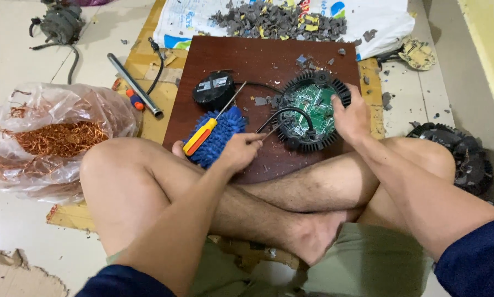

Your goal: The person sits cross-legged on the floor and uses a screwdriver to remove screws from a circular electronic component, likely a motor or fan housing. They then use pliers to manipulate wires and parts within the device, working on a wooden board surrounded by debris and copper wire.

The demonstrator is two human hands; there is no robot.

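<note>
Crossed legs (pixel 269 209) nearest | left hand (pixel 237 153) pinches thin tool | right hand (pixel 350 118) clamps finned housing (pixel 313 110) | pry board (pixel 312 107) gently, keep housing pinned

The tool tip under the left hand (pixel 237 152) is hidden; only a thin shaft shows toward the round black housing (pixel 313 110) at 2 o'clock from that hand. The right hand (pixel 350 118) covers the housing's rim at 3 o'clock. Components on the green circuit board (pixel 313 102) are too small to identify. The plastic bag of copper wire (pixel 54 137) is cut off by the left edge. The second black housing (pixel 461 157), at 3 o'clock, is partly hidden by the right knee. The grey motor (pixel 60 22), at 11 o'clock, is cut off by the top edge.
</note>
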